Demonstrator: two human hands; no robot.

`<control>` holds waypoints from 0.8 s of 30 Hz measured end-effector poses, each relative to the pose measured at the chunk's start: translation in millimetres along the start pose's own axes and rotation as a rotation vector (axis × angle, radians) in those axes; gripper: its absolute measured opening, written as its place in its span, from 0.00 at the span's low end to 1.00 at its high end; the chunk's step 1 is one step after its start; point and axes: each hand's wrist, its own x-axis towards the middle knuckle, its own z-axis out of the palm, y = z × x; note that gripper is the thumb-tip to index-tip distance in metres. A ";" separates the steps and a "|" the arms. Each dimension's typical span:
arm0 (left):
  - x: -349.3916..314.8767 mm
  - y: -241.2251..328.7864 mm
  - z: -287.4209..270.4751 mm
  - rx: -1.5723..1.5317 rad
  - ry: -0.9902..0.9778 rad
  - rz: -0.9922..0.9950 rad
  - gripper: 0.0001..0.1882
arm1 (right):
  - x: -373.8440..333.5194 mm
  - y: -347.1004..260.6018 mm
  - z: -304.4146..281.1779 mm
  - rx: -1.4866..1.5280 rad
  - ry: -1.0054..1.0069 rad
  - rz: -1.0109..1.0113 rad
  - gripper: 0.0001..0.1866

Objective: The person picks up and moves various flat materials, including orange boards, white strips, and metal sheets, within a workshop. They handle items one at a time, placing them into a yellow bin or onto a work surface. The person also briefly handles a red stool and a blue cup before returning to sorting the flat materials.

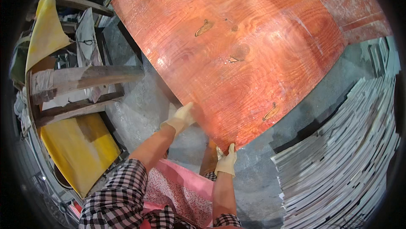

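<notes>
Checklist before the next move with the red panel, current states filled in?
1. Left hand on panel edge: ok, gripping the left side.
2. Right hand on panel: ok, pinching the near corner.
3. Gloves on: ok, both hands.
4. Near corner apart from pale stack: ok, visible gap.
5. Far end supported: cannot tell, out of view.
6. Surface free of knots: not ok, several dark ones.

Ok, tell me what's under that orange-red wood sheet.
Beyond the wood sheet, a duller reddish panel shows at far right and grey floor along its near edges. Whatever lies directly beneath is covered.
</notes>
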 end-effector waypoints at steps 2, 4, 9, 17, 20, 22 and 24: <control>3.0 1.8 -3.5 0.046 -0.032 -0.054 0.18 | 3.3 -1.9 -3.2 -0.012 0.089 0.008 0.24; 0.7 6.0 -5.3 0.108 -0.060 -0.095 0.20 | 4.0 -3.7 -5.2 -0.051 0.028 -0.014 0.24; -20.1 23.5 -3.9 0.462 -0.130 -0.038 0.23 | 4.1 -9.4 -6.0 -0.202 -0.050 0.041 0.37; 1.0 -22.9 -148.7 0.543 0.119 0.103 0.25 | -37.0 -14.5 4.1 -0.475 0.006 0.203 0.31; 34.9 -46.9 -212.7 0.868 0.207 0.062 0.26 | -57.8 7.2 16.4 -0.712 -0.164 0.178 0.29; 46.7 -63.7 -226.2 0.952 0.167 0.057 0.32 | -72.0 29.4 31.0 -0.876 -0.230 0.144 0.26; 62.2 -78.8 -214.6 1.153 0.384 0.240 0.39 | -80.5 64.9 55.3 -1.031 -0.262 0.084 0.24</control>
